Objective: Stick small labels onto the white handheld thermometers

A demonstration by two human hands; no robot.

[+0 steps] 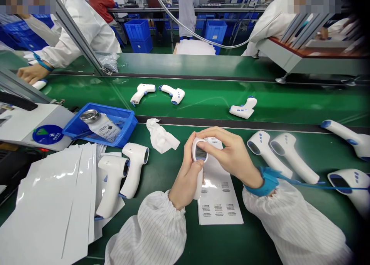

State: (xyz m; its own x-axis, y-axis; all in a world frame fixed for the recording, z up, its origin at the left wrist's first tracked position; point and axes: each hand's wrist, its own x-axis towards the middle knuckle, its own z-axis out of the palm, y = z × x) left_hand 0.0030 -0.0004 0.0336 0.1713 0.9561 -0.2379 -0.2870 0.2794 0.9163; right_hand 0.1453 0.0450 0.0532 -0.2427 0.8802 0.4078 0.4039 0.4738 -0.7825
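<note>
The left hand point(187, 176) and right hand point(231, 155) pinch a white infrared thermometer point(200, 154) between curled fingers, above a printed instruction sheet point(219, 203) at six o'clock.

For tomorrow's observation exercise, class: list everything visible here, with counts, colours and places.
Held thermometer: one, white-blue, in both hands.
Loose thermometers: six, white-blue, near belt.
Far thermometers: three, white-blue, far belt.
Glossy sheets: stack, white, lower left.
Tray: one, blue, left, holding a bottle.
Leaflet: one, white, under the hands.
Wrist strap: one, blue, right wrist.
Left hand, right hand: both on the thermometer.
</note>
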